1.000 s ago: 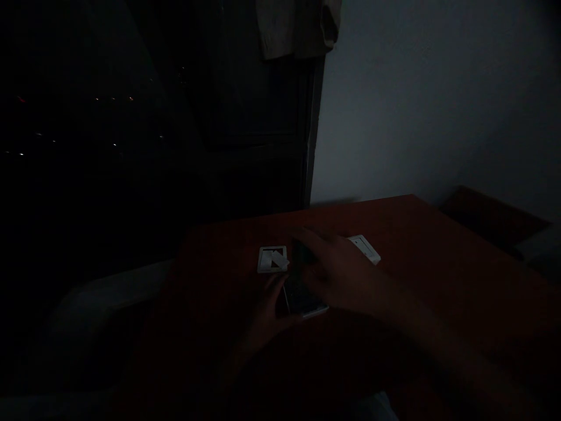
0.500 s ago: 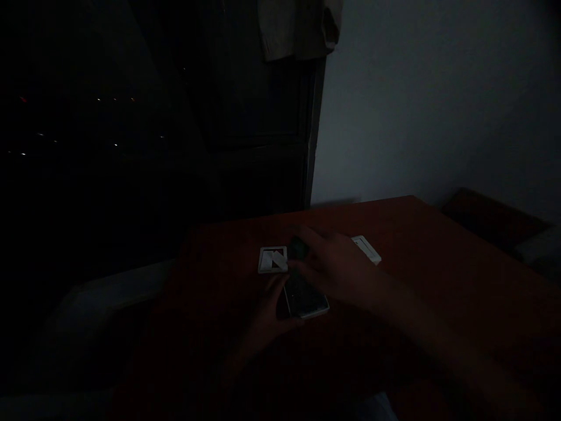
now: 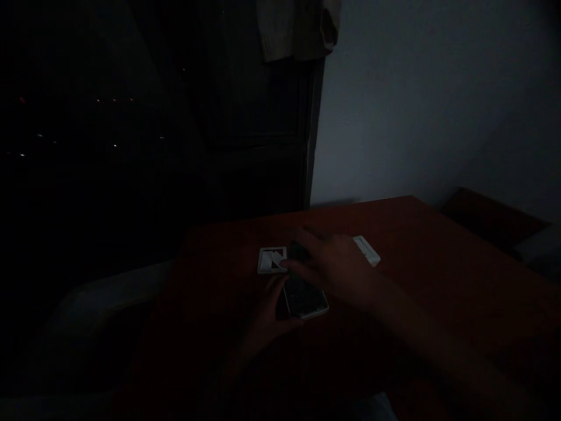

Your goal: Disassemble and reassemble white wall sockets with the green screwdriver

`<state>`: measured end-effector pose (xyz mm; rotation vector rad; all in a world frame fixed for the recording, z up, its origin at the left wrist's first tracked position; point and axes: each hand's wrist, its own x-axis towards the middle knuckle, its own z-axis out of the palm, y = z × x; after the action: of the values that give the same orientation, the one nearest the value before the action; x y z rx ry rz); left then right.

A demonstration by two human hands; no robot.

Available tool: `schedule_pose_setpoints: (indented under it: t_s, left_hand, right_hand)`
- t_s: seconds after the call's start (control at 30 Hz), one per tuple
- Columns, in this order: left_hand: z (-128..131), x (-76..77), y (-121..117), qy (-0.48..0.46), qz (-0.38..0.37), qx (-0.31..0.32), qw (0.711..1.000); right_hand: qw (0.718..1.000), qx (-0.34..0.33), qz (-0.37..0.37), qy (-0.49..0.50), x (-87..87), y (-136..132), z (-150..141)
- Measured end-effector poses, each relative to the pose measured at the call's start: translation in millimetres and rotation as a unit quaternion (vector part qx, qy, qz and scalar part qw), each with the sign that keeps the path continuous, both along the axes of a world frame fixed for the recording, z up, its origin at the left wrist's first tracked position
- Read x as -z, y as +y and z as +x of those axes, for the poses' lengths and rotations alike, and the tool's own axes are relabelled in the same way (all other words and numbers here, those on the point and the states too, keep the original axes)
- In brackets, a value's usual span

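Note:
In the dim light a dark rectangular slab with a pale edge, which looks like a phone [image 3: 307,298], lies on the reddish-brown table [image 3: 201,257]. My left hand [image 3: 265,321] closes on its lower left, fingers at the side and thumb by the near edge. Over its far part my right hand [image 3: 337,263] is curled, thumb and fingers on either side of a dark greenish surface. Whether that surface is the phone itself or a separate piece on it, I cannot tell. A white-bordered square item [image 3: 265,261] with pale strips on it lies just left of the right thumb.
Beyond my right wrist lies a white flat rectangle [image 3: 367,250]. A pale wall [image 3: 416,105] and a dark window frame [image 3: 312,140] stand behind the table. Cloth [image 3: 280,32] hangs above. A brown piece of furniture [image 3: 491,216] is at the right.
My right hand has shifted slightly, its thumb a little further left over the edge of the white-bordered item. My left hand and the phone stay in place.

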<state>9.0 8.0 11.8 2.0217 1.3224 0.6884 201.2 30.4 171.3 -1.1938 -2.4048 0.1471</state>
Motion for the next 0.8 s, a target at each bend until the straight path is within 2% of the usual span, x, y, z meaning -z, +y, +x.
schedule_pose_setpoints:
  t_s: [0.07,0.27,0.47,0.67,0.8]
  left_hand:
    - [0.1,-0.3,0.3,0.004,0.004,-0.001,1.000]
    - [2.2,-4.3,0.0,-0.014,-0.009,0.002,1.000]
    - [3.0,-7.9,-0.2,0.007,-0.015,-0.010,1.000]
    - [1.9,-5.4,-0.6,-0.013,-0.011,0.001,1.000]
    - [1.2,-2.1,-0.9,-0.007,-0.014,-0.008,1.000]
  right_hand:
    - [1.000,0.011,0.002,-0.005,-0.6,-1.2,-1.1]
    - [0.999,-0.034,-0.026,0.033,-1.3,-3.0,-1.7]
    - [0.999,0.027,0.010,-0.017,0.5,-1.3,-3.3]
    - [0.999,-0.031,-0.033,0.021,-2.9,-3.3,-0.7]
    - [0.999,0.021,-0.003,-0.023,-3.0,-3.3,-2.2]
